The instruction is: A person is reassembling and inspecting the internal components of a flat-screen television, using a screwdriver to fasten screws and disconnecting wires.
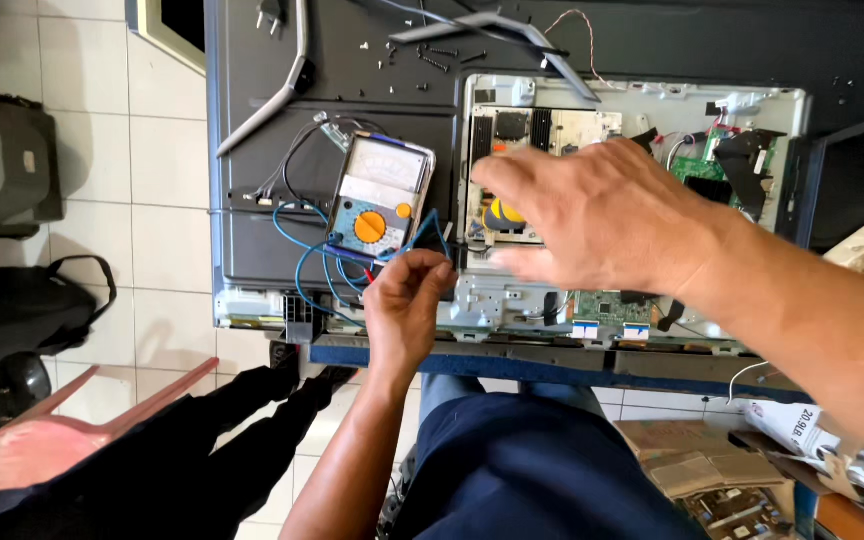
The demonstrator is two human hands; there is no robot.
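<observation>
Your left hand (407, 300) pinches the blue test leads (304, 262) just below the analog multimeter (377, 195), while your right hand (592, 215) hovers, fingers spread, over the opened television's circuit boards (542, 130).

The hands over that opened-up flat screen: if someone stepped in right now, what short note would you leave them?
Left hand: pinching the thin blue and red leads by the analog multimeter, which lies on the grey back panel.
Right hand: spread open over the exposed circuit boards, holding nothing visible.
Done: back cover opened, boards bare; loose screws and two stand legs set aside on the panel.
Left: whether a probe touches any board is hidden under the right hand, so check that first.
</observation>
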